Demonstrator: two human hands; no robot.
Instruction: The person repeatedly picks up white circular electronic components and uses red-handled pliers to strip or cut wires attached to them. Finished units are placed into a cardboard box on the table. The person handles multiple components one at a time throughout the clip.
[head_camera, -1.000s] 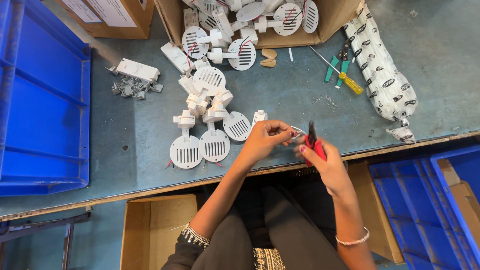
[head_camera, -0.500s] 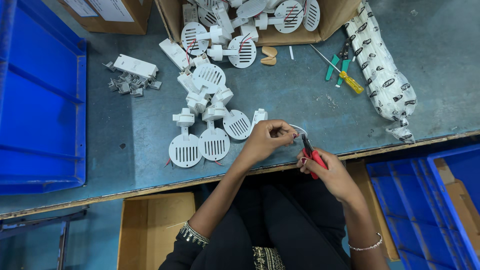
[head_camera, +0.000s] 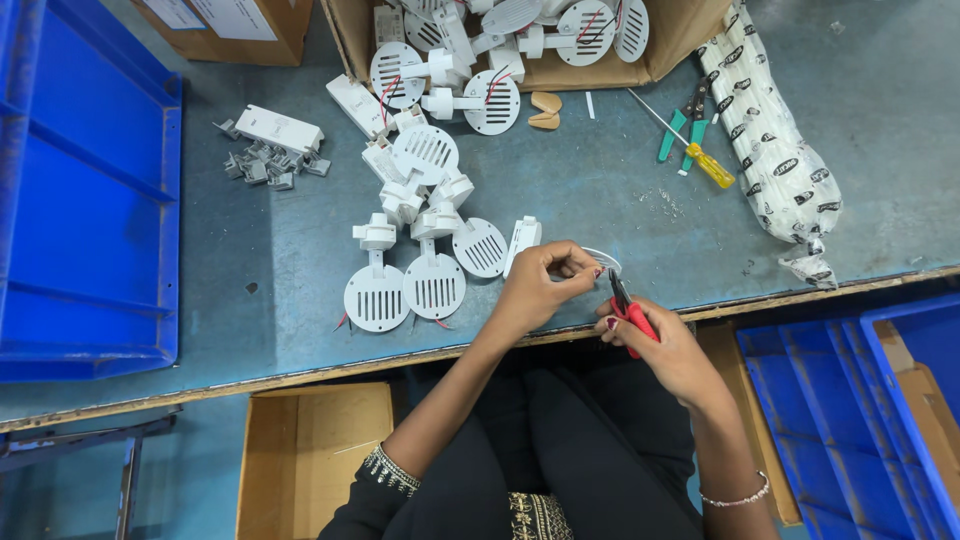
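Blue-grey workbench, near edge. Left hand pinches a thin white wire that loops rightward. Right hand is clenched on red-handled cutters, blades pointing up toward the wire, just right of the left fingertips.

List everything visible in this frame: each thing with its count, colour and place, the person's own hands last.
Slotted round fittings: several, white, mid-table.
More fittings: several, white, in the cardboard box at top.
Small clips: a heap, grey, beside a white block.
Bins: blue, one at left, others lower right.
Screwdriver: one, yellow handle, by green-handled pliers.
Wrapped bundle: one, white with black print, right.
Floor box: one, cardboard, below the table edge.
Thin wire: white, pinched by left hand.
Cutters: one, red-handled, in right hand.
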